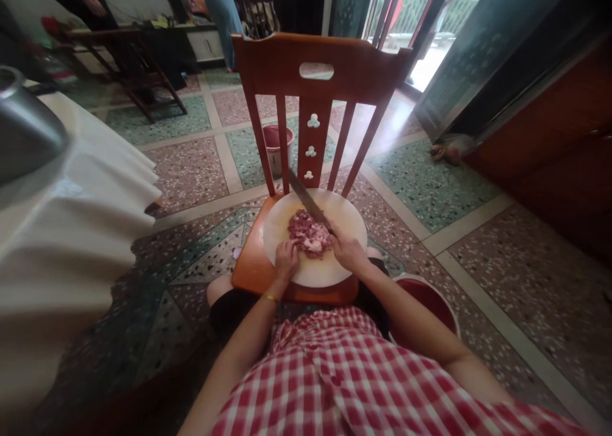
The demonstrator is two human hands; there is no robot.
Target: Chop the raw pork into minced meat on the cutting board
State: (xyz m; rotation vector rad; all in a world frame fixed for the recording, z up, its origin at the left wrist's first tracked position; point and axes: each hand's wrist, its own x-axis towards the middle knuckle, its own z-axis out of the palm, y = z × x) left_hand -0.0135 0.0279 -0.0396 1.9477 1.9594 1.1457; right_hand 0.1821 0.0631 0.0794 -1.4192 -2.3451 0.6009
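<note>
A pile of chopped raw meat (306, 232) lies in the middle of a round white cutting board (329, 275). The board rests on the seat of a wooden chair (253, 257) in front of me. My right hand (348, 251) is closed round the handle of a kitchen knife (307, 201). Its long dark blade slants up and left over the far side of the meat. With fingers curled and together, my left hand (285, 261) presses on the near left edge of the meat. The fingertips are partly hidden.
The chair's slatted back (315, 53) rises beyond the board. A bin (278, 149) stands behind it, and a red basin (425, 302) sits low at my right. At left is a cloth-covered table (71, 168) with a metal pot (29, 130). Two people stand at the back.
</note>
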